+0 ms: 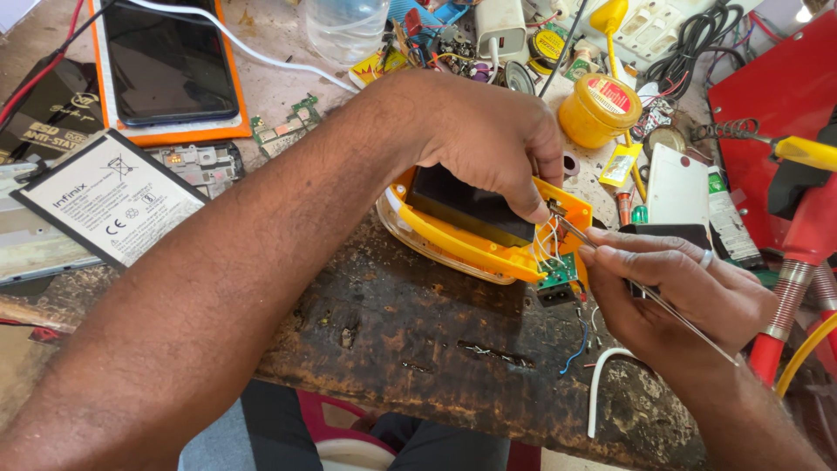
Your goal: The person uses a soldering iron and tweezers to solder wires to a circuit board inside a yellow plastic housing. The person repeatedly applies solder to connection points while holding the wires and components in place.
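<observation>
Lying at the left edge of the frame, a flat phone battery (112,197) sits below an orange-cased tablet (167,65). At centre, the left hand (488,139) clamps down on the open yellow casing (475,235), fingertips pressed to its right rim. Thin white wires (545,249) and 1 small green circuit board (558,275) hang there (fragile, light; best held by the stiff shell). The right hand (671,292) pinches metal tweezers (645,292), tips apparently at the wires.
</observation>
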